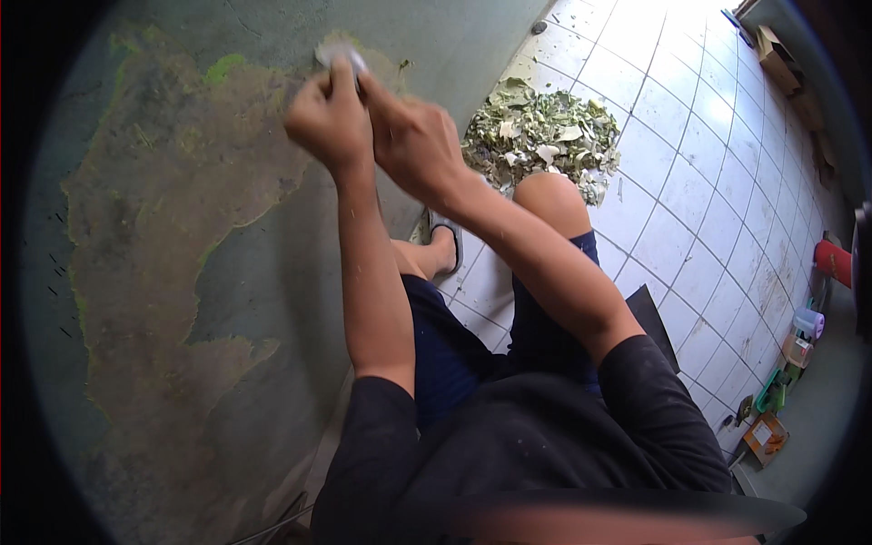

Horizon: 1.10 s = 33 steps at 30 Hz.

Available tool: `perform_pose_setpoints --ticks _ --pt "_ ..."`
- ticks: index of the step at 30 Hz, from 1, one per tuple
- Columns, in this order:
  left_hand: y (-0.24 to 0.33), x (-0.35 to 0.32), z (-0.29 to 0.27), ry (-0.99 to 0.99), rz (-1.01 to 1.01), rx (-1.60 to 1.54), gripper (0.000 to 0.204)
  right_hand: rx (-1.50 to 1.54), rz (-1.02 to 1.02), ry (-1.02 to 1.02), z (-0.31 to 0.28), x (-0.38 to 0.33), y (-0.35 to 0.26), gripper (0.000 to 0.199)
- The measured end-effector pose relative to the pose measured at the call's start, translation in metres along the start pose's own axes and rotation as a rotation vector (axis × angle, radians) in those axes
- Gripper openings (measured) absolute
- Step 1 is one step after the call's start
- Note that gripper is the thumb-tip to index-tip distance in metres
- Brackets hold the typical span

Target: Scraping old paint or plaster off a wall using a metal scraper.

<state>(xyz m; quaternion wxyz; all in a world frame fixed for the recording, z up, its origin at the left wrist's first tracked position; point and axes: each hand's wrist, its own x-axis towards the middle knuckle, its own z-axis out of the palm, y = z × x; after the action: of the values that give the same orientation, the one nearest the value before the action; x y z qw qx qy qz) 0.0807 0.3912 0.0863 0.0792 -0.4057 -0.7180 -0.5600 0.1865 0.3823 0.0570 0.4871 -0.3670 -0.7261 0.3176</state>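
We see both hands raised together at twelve o'clock against the wall point(182, 227), where paint has peeled away in a large brown patch. The left hand point(325, 118) and right hand point(411, 136) press a blurred scraper point(338, 53) to the surface, each grip closed on it. A heap of paint flakes point(543, 138) lies on the tiled floor point(672, 182) at one o'clock.

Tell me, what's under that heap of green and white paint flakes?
The heap of green and white paint flakes lies on the white tiled floor, beside the grey scraped wall. The tiles right beneath it are covered, so they cannot be seen.
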Motion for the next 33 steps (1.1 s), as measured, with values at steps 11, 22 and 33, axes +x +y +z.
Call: perform_pose_setpoints --ticks 11,22,33 --pt "-0.001 -0.016 -0.005 -0.041 -0.252 -0.182 0.040 -0.024 -0.005 -0.020 0.003 -0.012 0.003 0.045" --pt "0.009 0.007 0.000 -0.001 -0.052 -0.055 0.043 0.001 -0.030 0.019 0.006 0.000 0.003 0.050" --pt "0.002 -0.010 -0.019 0.044 -0.082 -0.055 0.045 0.010 -0.065 -0.014 0.006 -0.018 0.000 0.050"
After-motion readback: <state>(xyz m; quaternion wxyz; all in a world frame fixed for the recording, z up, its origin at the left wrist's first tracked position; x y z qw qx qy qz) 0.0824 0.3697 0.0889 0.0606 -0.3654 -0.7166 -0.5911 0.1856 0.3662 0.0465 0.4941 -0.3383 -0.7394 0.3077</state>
